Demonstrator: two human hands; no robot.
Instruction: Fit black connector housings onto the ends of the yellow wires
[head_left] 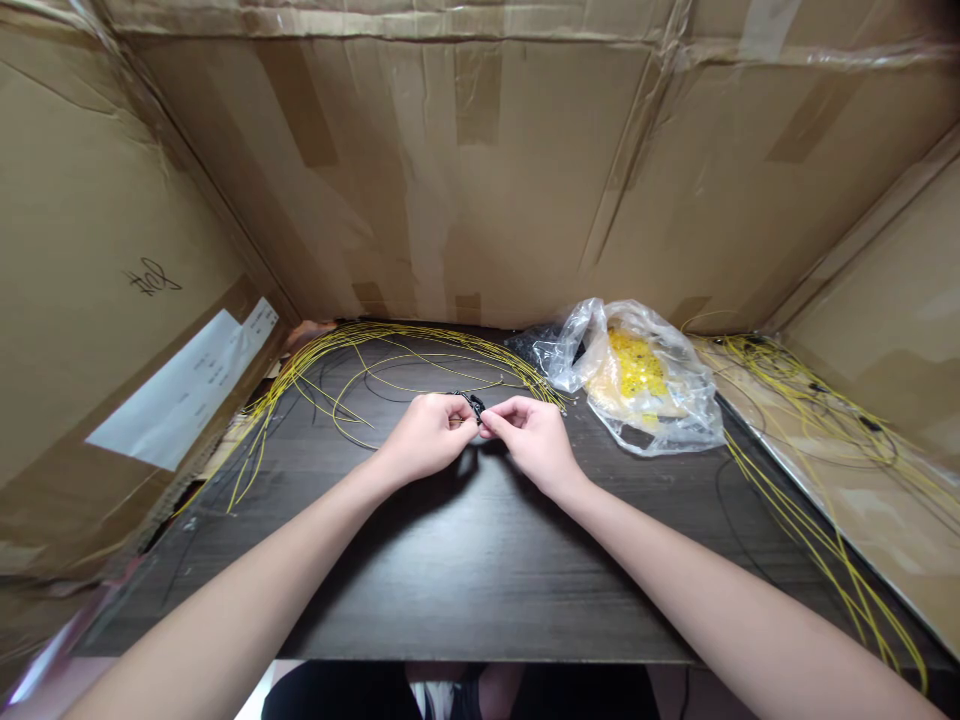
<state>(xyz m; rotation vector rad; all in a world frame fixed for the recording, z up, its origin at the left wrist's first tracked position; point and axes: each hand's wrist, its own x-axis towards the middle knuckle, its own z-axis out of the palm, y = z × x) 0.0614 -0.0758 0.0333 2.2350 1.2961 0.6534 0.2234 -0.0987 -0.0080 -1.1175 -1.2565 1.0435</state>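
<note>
A small black plastic part, perhaps a wire connector (pixel 476 405), shows between my two hands above the dark table (pixel 465 560). My left hand (pixel 427 435) pinches it between thumb and fingers. The fingertips of my right hand (pixel 536 440) are pressed together at its right side; whatever lies between them is too small to make out. Behind my hands, a bundle of thin yellow wires (pixel 420 333) arcs across the table. One yellow wire loops in toward my left hand, where its end is hidden.
To the right of my hands sits a clear plastic bag (pixel 694 420) of small yellow pieces (pixel 637 368); a bag of dark pieces (pixel 536 345) lies behind it. More yellow wires (pixel 817 385) lie along the right edge. Cardboard walls (pixel 510 220) enclose the back and sides.
</note>
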